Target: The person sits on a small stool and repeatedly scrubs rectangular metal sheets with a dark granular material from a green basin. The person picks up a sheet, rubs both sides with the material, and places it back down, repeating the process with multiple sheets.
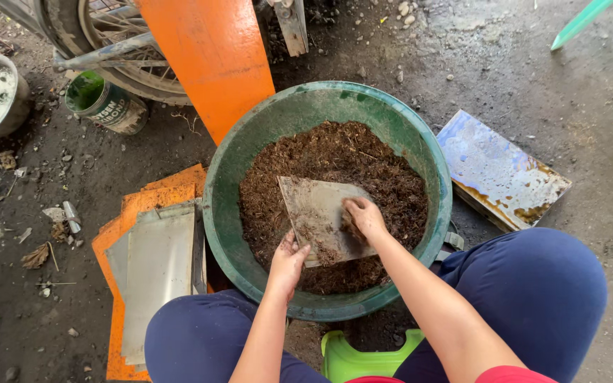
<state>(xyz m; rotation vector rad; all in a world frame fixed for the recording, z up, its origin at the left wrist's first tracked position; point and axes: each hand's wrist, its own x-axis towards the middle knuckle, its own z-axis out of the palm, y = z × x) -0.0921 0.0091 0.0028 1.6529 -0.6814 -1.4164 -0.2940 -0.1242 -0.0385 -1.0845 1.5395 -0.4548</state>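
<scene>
A large green basin (221,177) on the ground holds dark brown fibrous soil (384,170). Over the soil lies a flat grey metal plate (313,206), smeared with dirt. My left hand (286,261) grips the plate's near lower edge. My right hand (363,218) rests on the plate's right side, fingers curled over a clump of soil on it. My knees in dark blue trousers sit on either side of the basin's near rim.
Stacked grey metal sheets (154,269) on an orange board (118,234) lie left of the basin. An orange panel (211,57), a wheel (108,42) and a green-stained tin (104,103) stand behind. A stained blue tile (498,167) lies right; a green stool (349,358) below.
</scene>
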